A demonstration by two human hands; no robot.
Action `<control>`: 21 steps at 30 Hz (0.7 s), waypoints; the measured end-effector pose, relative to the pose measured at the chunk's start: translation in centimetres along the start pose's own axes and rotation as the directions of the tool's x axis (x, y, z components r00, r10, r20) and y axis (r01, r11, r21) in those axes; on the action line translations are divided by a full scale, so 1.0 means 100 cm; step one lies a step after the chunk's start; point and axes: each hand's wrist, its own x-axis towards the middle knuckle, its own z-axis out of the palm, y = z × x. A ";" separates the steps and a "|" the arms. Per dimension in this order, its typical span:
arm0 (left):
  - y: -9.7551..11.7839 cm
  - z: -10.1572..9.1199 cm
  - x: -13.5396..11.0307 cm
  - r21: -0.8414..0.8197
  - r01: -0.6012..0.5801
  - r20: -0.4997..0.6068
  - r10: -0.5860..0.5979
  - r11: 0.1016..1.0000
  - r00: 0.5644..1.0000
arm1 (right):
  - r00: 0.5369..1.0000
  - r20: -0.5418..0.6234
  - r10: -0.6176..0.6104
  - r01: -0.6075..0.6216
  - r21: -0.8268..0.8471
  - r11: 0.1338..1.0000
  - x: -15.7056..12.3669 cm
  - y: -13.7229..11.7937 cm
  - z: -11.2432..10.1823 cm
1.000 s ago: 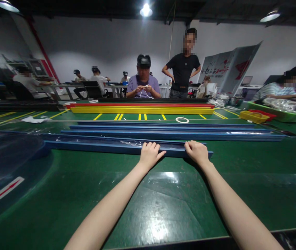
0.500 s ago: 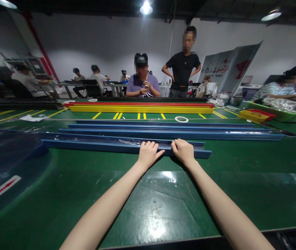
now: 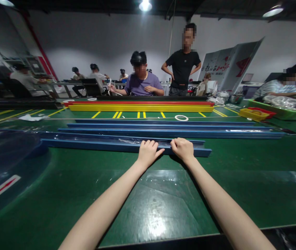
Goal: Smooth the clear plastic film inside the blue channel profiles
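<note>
A long blue channel (image 3: 93, 143) lies across the green table (image 3: 163, 205) in front of me, with a strip of clear film inside it. My left hand (image 3: 148, 152) grips its near edge, fingers curled over the rim, thumb out to the right. My right hand (image 3: 182, 149) sits just to the right, fingers curled over the same edge. The two hands are almost touching.
Two more blue channels (image 3: 171, 132) lie behind, then a yellow and red one (image 3: 141, 108). A white ring (image 3: 181, 118) rests between them. Yellow and green trays (image 3: 253, 114) stand at the right. A dark domed cover (image 3: 9, 156) sits at left. People sit and stand across the table.
My right hand slid left along the blue channel until it came close to my left hand. The left hand stayed put. The person opposite reached one arm out.
</note>
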 end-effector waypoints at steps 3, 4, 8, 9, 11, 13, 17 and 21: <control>0.000 0.001 0.000 0.005 -0.005 -0.006 0.005 1.000 1.000 | 1.000 0.010 0.013 -0.013 0.005 1.000 0.000 0.000 0.000; 0.000 0.001 0.000 0.006 -0.006 -0.008 0.006 1.000 1.000 | 1.000 0.013 0.021 -0.021 0.006 1.000 0.000 0.000 0.000; 0.000 0.001 0.000 0.007 -0.004 -0.011 0.004 1.000 1.000 | 0.999 0.011 0.040 -0.040 0.009 0.999 -0.001 0.000 0.000; 0.000 0.001 0.000 0.007 -0.003 -0.010 0.003 1.000 1.000 | 0.999 0.005 0.038 -0.038 0.008 0.999 -0.001 0.000 0.000; 0.000 0.000 0.000 0.008 -0.004 -0.010 0.004 1.000 1.000 | 1.000 -0.013 0.023 -0.023 0.005 1.000 -0.003 0.001 0.000; 0.000 0.000 0.000 0.010 -0.004 -0.010 0.004 1.000 1.000 | 0.999 -0.038 0.000 0.000 -0.003 1.000 -0.004 0.002 -0.001; 0.000 0.000 0.000 0.011 -0.004 -0.008 0.004 1.000 1.000 | 0.995 -0.100 -0.029 0.026 -0.033 0.999 -0.006 0.007 -0.001; 0.000 0.000 0.000 0.006 -0.004 -0.012 0.004 1.000 1.000 | 0.991 -0.136 0.000 -0.006 -0.040 0.999 -0.006 0.012 0.000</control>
